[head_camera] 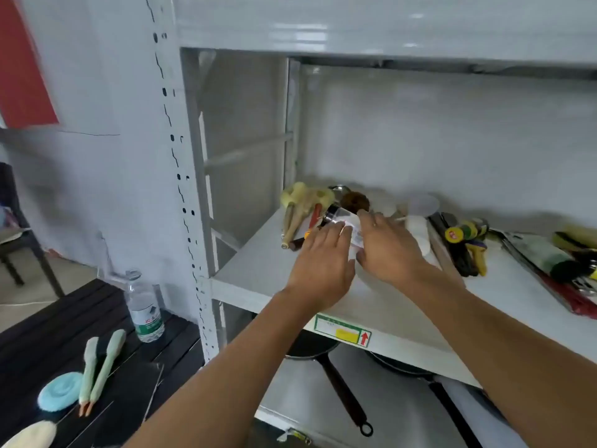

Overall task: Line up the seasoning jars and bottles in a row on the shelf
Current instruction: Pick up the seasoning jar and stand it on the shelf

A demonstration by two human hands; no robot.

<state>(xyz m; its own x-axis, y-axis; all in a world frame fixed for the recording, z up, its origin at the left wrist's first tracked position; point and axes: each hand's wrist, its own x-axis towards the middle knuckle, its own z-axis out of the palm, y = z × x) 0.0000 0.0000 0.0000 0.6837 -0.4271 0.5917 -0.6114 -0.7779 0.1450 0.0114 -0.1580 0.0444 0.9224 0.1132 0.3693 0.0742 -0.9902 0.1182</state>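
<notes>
You are facing a pale grey metal shelving unit against a white wall, with its white middle shelf [258, 270] running from the perforated upright on the left out past the right edge of view. Both your hands are over the near-left part of that shelf, and between them lies the clear seasoning jar with a black cap [344, 221]. It is tilted over, cap pointing far-left, its white label facing up.

Your left hand [319, 266] covers the jar's near-left side, fingers spread and laid against the glass. Your right hand [391, 250] is pressed to the jar's right side, fingers curved along it. Together they cup the jar; whether either hand has a full grip is hard to tell through the blur, but both are touching it.

Just beyond the jar, at the far-left of the shelf, lies a pile of yellow sponge-headed brushes with wooden handles [300, 205], and beside it a round brown scrubber [355, 200]. To the right of your right hand stand a clear plastic cup [423, 205] and a white cloth-like bundle [418, 231], then a heap of black and yellow-handled tools [465, 240] farther right.

On the lower shelf sit two black frying pans [323, 350], handles pointing near. On the dark slatted table at the near left stands a clear plastic water bottle with a green label [143, 308].
</notes>
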